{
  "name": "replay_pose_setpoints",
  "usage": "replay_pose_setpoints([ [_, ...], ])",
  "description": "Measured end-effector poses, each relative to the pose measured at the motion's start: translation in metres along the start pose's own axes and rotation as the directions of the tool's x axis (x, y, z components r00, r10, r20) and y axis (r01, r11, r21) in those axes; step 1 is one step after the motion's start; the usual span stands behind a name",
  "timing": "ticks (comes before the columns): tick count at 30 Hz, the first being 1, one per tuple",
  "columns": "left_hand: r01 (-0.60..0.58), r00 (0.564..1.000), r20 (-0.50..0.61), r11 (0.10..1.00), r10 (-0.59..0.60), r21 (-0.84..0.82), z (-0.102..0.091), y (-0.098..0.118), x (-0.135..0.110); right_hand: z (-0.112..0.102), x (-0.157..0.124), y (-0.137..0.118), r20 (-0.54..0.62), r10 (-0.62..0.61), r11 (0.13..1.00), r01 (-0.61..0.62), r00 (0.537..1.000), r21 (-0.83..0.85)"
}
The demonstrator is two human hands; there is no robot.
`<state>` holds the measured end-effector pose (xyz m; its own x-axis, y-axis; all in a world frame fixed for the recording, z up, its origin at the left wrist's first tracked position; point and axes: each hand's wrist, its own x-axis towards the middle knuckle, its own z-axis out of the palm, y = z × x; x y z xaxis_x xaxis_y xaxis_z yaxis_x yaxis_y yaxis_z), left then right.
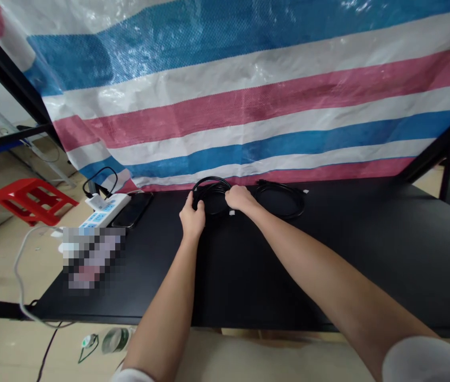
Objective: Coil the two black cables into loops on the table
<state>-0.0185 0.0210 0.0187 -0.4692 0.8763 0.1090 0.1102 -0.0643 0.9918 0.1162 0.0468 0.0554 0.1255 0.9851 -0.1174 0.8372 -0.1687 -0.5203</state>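
A coiled black cable [211,187] is between my two hands, near the back of the black table [288,276]. My left hand [192,216] grips the coil's left side, thumb and fingers closed around it. On the coil's right side, my right hand [240,198] is closed on the cable, its fingertips mostly hidden. A small white tag [232,213] shows just below the coil. Another coiled black cable [283,216] lies flat on the table to the right of my right hand, with a white tag [305,191] by its edge.
At the table's left edge sit a white power strip [107,208] with plugs and a dark phone [133,209]. Behind hangs a striped plastic sheet [249,116]. A red stool [29,200] stands on the floor at left; a grey cord [18,276] dangles past the table edge.
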Motion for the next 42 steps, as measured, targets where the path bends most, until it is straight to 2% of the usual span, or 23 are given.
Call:
replay_pose_setpoints([
  [5, -0.125, 0.992, 0.053, 0.964, 0.115, 0.235, 0.001, -0.004, -0.006, 0.004, 0.0, -0.003, 0.014, -0.005, 0.989, 0.007, 1.0, -0.145],
  [8, -0.263, 0.964, 0.097, 0.942, 0.247, 0.21, 0.003, -0.007, -0.011, 0.011, -0.003, 0.0, -0.048, -0.093, 0.962, 0.078, 0.994, -0.264],
  [10, -0.319, 0.935, 0.204, 0.938, 0.289, 0.138, 0.004, -0.008, -0.014, 0.016, -0.003, 0.003, -0.104, -0.206, 0.926, 0.16, 0.973, -0.342],
  [13, -0.312, 0.867, 0.434, 0.946, 0.246, 0.086, 0.007, -0.008, -0.018, 0.02, -0.005, 0.008, -0.094, -0.349, 0.861, 0.279, 0.932, -0.425],
  [15, -0.289, 0.825, 0.529, 0.953, 0.199, 0.092, 0.007, -0.008, -0.019, 0.019, -0.007, 0.012, -0.057, -0.37, 0.846, 0.311, 0.927, -0.433],
  [19, -0.228, 0.815, 0.554, 0.973, 0.169, 0.04, 0.006, -0.008, -0.019, 0.012, -0.01, 0.026, -0.103, -0.393, 0.867, 0.331, 0.914, -0.372],
  [23, -0.264, 0.813, 0.55, 0.963, 0.192, 0.054, 0.005, -0.007, -0.019, -0.001, -0.01, 0.058, -0.226, -0.426, 0.89, 0.361, 0.876, -0.278],
  [27, -0.289, 0.801, 0.555, 0.957, 0.226, 0.027, 0.007, -0.011, -0.019, -0.018, -0.011, 0.104, -0.451, -0.27, 0.962, 0.222, 0.85, -0.158],
  [30, -0.384, 0.773, 0.57, 0.921, 0.279, 0.071, 0.009, -0.015, -0.019, -0.027, -0.013, 0.135, -0.558, -0.11, 0.994, 0.087, 0.822, -0.068],
  [33, -0.525, 0.724, 0.616, 0.827, 0.309, 0.201, 0.009, -0.018, -0.021, -0.031, -0.014, 0.158, -0.588, 0.015, 1.0, -0.013, 0.808, 0.009],
  [36, -0.6, 0.702, 0.62, 0.761, 0.351, 0.249, 0.009, -0.021, -0.022, -0.03, -0.011, 0.171, -0.608, 0.066, 0.998, -0.055, 0.791, 0.036],
  [39, -0.623, 0.694, 0.61, 0.743, 0.381, 0.245, 0.009, -0.024, -0.019, -0.03, -0.01, 0.175, -0.616, 0.149, 0.989, -0.133, 0.773, 0.071],
  [42, -0.59, 0.714, 0.598, 0.772, 0.364, 0.234, 0.011, -0.025, -0.016, -0.035, -0.013, 0.17, -0.534, 0.32, 0.947, -0.27, 0.783, 0.172],
])
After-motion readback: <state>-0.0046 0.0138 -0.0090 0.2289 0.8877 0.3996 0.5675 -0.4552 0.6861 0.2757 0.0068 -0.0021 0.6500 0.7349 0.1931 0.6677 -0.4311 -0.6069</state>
